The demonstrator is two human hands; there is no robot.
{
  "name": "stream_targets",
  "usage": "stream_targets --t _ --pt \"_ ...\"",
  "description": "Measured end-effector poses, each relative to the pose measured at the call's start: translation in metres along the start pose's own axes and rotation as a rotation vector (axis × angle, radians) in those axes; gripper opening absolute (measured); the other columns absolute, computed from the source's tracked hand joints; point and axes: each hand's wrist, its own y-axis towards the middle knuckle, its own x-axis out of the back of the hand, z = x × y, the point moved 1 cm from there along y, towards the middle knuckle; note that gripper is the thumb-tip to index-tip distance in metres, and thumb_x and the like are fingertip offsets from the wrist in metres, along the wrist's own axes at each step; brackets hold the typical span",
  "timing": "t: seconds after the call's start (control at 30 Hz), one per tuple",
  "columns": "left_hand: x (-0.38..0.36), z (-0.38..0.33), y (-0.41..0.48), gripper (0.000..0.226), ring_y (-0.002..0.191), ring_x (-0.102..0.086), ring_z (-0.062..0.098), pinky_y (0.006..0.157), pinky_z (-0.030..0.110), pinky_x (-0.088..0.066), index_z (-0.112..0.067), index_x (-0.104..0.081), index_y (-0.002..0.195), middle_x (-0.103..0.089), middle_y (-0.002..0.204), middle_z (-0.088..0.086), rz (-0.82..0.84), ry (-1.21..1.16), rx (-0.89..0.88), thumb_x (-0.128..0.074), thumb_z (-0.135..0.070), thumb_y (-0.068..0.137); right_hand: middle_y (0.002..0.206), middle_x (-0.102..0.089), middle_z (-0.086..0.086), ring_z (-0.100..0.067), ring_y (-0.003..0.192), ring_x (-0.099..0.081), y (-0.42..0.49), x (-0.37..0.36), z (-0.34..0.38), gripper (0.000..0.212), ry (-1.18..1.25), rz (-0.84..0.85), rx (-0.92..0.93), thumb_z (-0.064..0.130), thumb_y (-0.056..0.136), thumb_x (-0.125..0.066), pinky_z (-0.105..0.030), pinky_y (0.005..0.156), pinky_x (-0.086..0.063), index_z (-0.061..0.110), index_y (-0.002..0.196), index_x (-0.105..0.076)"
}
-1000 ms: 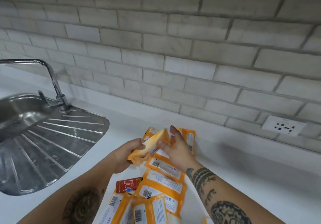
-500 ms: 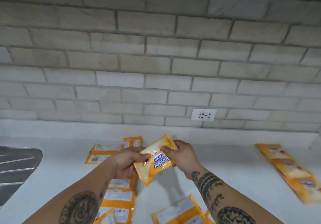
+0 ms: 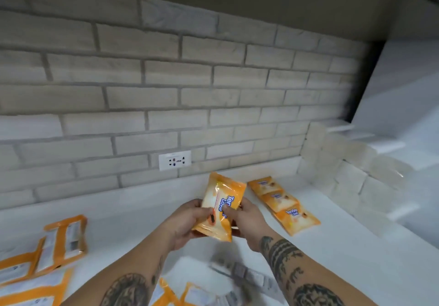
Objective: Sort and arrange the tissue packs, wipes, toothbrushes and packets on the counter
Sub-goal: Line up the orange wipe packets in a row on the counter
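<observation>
An orange wipes pack [image 3: 221, 204] with blue lettering is held upright above the white counter [image 3: 356, 246], face toward me. My left hand [image 3: 184, 221] grips its left edge and my right hand [image 3: 245, 217] grips its right side, thumb across the front. To the right, a row of three matching orange packs [image 3: 283, 202] lies face up on the counter. Several more orange packs [image 3: 57, 244] lie face down at the lower left, and others [image 3: 183, 293] show at the bottom edge between my forearms.
A brick wall with a white socket [image 3: 175, 160] runs behind the counter. The wall turns a corner at the right [image 3: 332, 172]. A blurred grey strip of packets [image 3: 244, 274] lies on the counter below my right forearm.
The view has swung right, so the sink has left the frame and the row of three packs is now closer. The held pack has turned from tilted to nearly upright.
</observation>
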Motion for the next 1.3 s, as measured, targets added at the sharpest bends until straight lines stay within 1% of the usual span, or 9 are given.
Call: stream_targets --t 0.13,0.3,0.43,0.63,0.83,0.97,1.13,1.2,1.3 --pt "-0.049 -0.006 0.034 0.025 0.093 -0.075 0.026 0.074 0.035 -0.058 -0.012 -0.061 0.117 -0.077 0.107 0.008 -0.001 0.026 -0.057 -0.064 -0.028 0.098 0.101 -0.08 -0.004 -0.023 0.09 -0.077 0.01 0.078 0.013 0.019 -0.17 0.074 -0.011 0.02 0.092 -0.074 -0.035 0.072 -0.06 0.015 0.111 -0.073" --pt "-0.092 -0.002 0.067 0.028 0.093 -0.075 0.027 0.076 0.04 -0.062 -0.013 -0.063 0.12 -0.077 0.108 0.013 -0.02 0.089 -0.045 -0.07 -0.015 0.093 0.099 -0.08 -0.006 -0.017 0.086 -0.075 0.028 0.144 0.025 0.021 -0.329 0.175 -0.032 0.024 0.088 -0.079 -0.026 0.072 -0.057 0.011 0.104 -0.078" --pt "-0.133 0.01 0.108 0.024 0.093 -0.076 0.029 0.081 0.046 -0.063 -0.005 -0.061 0.12 -0.078 0.104 0.014 -0.165 0.0 -0.044 -0.065 -0.012 0.097 0.085 -0.077 -0.002 -0.012 0.063 -0.067 0.058 0.191 0.022 0.019 -0.185 -0.034 -0.019 0.029 0.089 -0.078 -0.02 0.05 -0.048 0.013 0.099 -0.075" --pt "-0.182 0.034 0.154 0.019 0.086 -0.077 0.03 0.068 0.041 -0.064 -0.004 -0.055 0.115 -0.075 0.105 0.017 -0.288 -0.201 0.014 -0.062 -0.01 0.099 0.081 -0.077 -0.002 -0.02 0.066 -0.071 0.096 0.247 -0.008 0.011 0.016 -0.131 0.0 0.02 0.099 -0.066 -0.034 0.061 -0.057 0.011 0.105 -0.067" --pt "-0.201 0.048 0.193 0.017 0.078 -0.073 0.02 0.079 0.046 -0.061 -0.009 -0.061 0.108 -0.075 0.097 0.007 -0.377 0.21 0.021 -0.066 -0.017 0.094 0.075 -0.077 -0.002 -0.021 0.066 -0.076 0.147 0.276 -0.032 0.009 -0.016 -0.292 0.008 0.019 0.098 -0.066 -0.046 0.061 -0.063 0.01 0.101 -0.068" --pt "-0.205 0.044 0.22 0.006 0.081 -0.075 0.03 0.076 0.051 -0.064 -0.011 -0.064 0.098 -0.076 0.093 0.011 -0.492 0.219 0.006 -0.063 -0.016 0.095 0.099 -0.076 0.007 -0.013 0.086 -0.074 0.182 0.278 -0.038 0.034 -0.098 -0.369 0.124 0.029 0.091 -0.073 -0.039 0.082 -0.061 0.025 0.122 -0.061" --pt "-0.202 0.036 0.265 0.016 0.071 -0.073 0.035 0.069 0.055 -0.062 -0.01 -0.068 0.071 -0.073 0.067 0.009 -0.631 0.29 -0.01 -0.058 -0.02 0.079 0.128 -0.051 0.018 -0.008 0.111 -0.061 0.218 0.271 -0.042 0.065 -0.355 -0.157 0.29 0.024 0.079 -0.083 -0.032 0.095 -0.053 0.038 0.132 -0.048" --pt "-0.201 0.034 0.28 0.013 0.074 -0.071 0.026 0.07 0.045 -0.063 -0.016 -0.067 0.082 -0.074 0.077 0.002 -0.705 0.33 -0.021 -0.059 -0.024 0.078 0.14 -0.036 0.016 -0.008 0.115 -0.057 0.235 0.273 -0.043 0.064 -0.51 -0.113 0.317 0.024 0.078 -0.08 -0.035 0.095 -0.055 0.037 0.133 -0.05" --pt "-0.199 0.038 0.298 0.032 0.078 -0.066 0.015 0.062 0.027 -0.053 -0.03 -0.049 0.117 -0.07 0.095 -0.005 -0.746 0.417 -0.045 -0.062 -0.023 0.089 0.153 -0.019 0.019 -0.006 0.113 -0.056 0.26 0.277 -0.045 0.053 -0.617 -0.061 0.28 0.026 0.084 -0.076 -0.018 0.084 -0.049 0.034 0.131 -0.056"
